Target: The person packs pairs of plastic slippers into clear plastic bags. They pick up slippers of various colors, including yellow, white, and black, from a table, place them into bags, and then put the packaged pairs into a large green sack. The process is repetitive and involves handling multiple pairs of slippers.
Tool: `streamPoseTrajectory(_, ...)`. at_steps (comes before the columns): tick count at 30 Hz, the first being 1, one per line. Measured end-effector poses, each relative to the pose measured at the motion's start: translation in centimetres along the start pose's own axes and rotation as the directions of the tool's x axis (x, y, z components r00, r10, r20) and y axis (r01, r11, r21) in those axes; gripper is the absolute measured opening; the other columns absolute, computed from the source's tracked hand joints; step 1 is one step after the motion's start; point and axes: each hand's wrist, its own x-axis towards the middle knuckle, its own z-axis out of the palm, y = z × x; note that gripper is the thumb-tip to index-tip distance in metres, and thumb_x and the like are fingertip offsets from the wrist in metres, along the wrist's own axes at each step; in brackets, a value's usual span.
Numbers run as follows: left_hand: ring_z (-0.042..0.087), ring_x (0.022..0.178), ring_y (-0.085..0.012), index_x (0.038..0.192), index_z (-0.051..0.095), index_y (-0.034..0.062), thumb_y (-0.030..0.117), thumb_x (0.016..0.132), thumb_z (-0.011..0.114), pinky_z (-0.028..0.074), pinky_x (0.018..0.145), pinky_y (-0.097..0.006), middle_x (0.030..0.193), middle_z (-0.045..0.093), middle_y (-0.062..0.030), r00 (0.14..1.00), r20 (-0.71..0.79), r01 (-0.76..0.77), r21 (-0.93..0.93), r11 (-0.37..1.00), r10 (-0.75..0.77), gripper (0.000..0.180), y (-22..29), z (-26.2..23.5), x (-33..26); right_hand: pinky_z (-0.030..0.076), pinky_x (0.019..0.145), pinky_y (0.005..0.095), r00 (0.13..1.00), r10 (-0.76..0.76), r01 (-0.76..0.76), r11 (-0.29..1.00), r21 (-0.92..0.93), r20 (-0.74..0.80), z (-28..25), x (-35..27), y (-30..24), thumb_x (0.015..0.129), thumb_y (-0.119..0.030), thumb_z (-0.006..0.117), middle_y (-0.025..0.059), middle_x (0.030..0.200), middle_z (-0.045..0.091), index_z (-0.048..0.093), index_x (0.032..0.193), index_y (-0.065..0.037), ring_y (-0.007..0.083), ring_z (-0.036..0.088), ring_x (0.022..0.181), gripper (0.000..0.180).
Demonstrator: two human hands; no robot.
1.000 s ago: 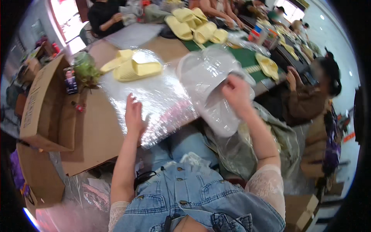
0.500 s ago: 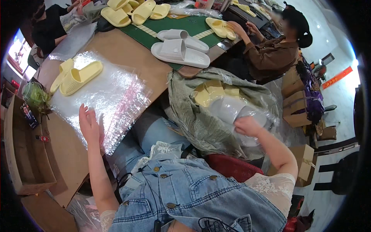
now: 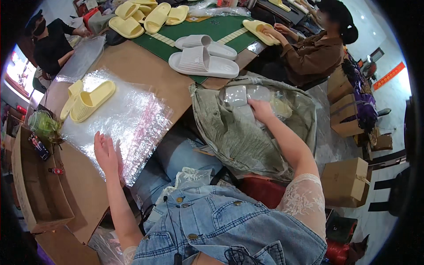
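Note:
My left hand [image 3: 106, 154] rests over a stack of clear plastic bags [image 3: 132, 117] with pink edging at the table's left side; its fingers are stretched and hold nothing. A pair of pale yellow slippers [image 3: 92, 100] lies on the same stack, beyond that hand. To the right, my right hand [image 3: 263, 111] reaches into a large grey-green sack [image 3: 229, 137]. Its fingers are closed at the edge of light grey slippers [image 3: 236, 95] in a clear bag. Bagged yellow slippers [image 3: 282, 108] lie beside them in the sack. My fingertips are partly hidden.
A light grey slipper pair [image 3: 204, 62] stands on a green mat [image 3: 163, 47], with yellow slippers [image 3: 157, 17] piled behind. A co-worker [image 3: 311, 53] at right handles a yellow slipper [image 3: 260, 33]; another person [image 3: 53, 44] sits far left. Cardboard boxes [image 3: 344, 181] stand at right.
My right hand has moved away from me, lowering the bagged grey slippers from above the sack's near side into it. My left hand stays over the plastic bags.

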Motion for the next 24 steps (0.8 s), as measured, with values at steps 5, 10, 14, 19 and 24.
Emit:
streamPoseTrajectory(5, 0.058, 0.109, -0.0290, 0.141, 0.047, 0.0007, 0.020, 0.097, 0.059, 0.044, 0.097, -0.040, 0.122, 0.061, -0.0181, 1.000, 0.011, 0.011, 0.029, 1.000, -0.011, 0.049, 0.1, 0.0, 0.3, 0.052, 0.076, 0.0494, 0.990, 0.094, -0.087, 0.994, 0.074, -0.108, 1.6, 5.6, 0.0, 0.084, -0.023, 0.060, 0.0161, 0.097, 0.071, 0.067, 0.109, -0.017, 0.0364, 0.067, 0.094, 0.027)
streamPoseTrajectory(10, 0.057, 0.110, -0.0300, 0.139, 0.049, 0.0011, 0.020, 0.095, 0.062, 0.044, 0.097, -0.040, 0.121, 0.061, -0.0175, 1.000, 0.018, -0.005, 0.068, 0.998, 0.004, 0.050, 0.4, -0.4, 0.1, 0.052, 0.080, 0.0480, 0.958, -0.180, 0.147, 0.977, 0.156, 0.222, 2.2, 6.5, -4.0, 0.078, -0.033, 0.063, 0.0154, 0.097, 0.071, 0.069, 0.104, -0.013, 0.0365, 0.066, 0.096, 0.033)
streamPoseTrajectory(14, 0.057, 0.112, -0.0310, 0.138, 0.049, 0.0017, 0.019, 0.093, 0.063, 0.044, 0.099, -0.041, 0.121, 0.061, -0.0175, 1.000, 0.000, -0.016, 0.048, 0.999, 0.016, 0.050, 0.2, -0.2, 0.1, 0.053, 0.080, 0.0467, 0.939, -0.120, 0.054, 0.977, 0.207, 0.322, 1.9, 4.8, -3.5, 0.079, -0.032, 0.062, 0.0134, 0.097, 0.071, 0.070, 0.104, -0.015, 0.0356, 0.066, 0.094, 0.032)
streamPoseTrajectory(19, 0.057, 0.113, -0.0317, 0.138, 0.049, 0.0035, 0.018, 0.093, 0.064, 0.044, 0.100, -0.041, 0.122, 0.061, -0.0175, 0.999, 0.036, -0.022, 0.079, 0.997, 0.019, 0.050, 0.8, 0.0, 0.2, 0.054, 0.076, 0.0490, 0.998, 0.037, -0.028, 0.988, 0.155, -0.054, 4.5, 5.3, -0.8, 0.082, -0.026, 0.060, 0.0130, 0.098, 0.071, 0.070, 0.104, -0.014, 0.0380, 0.067, 0.091, 0.027)
streamPoseTrajectory(24, 0.058, 0.111, -0.0315, 0.137, 0.050, 0.0047, 0.019, 0.092, 0.065, 0.043, 0.099, -0.042, 0.120, 0.062, -0.0166, 1.000, 0.021, -0.014, 0.109, 0.994, 0.011, 0.049, 0.3, -0.3, 0.1, 0.053, 0.076, 0.0491, 0.968, -0.187, 0.170, 0.979, 0.112, 0.169, 6.1, 2.8, -8.4, 0.080, -0.026, 0.061, 0.0164, 0.091, 0.071, 0.070, 0.098, -0.010, 0.0386, 0.067, 0.088, 0.025)
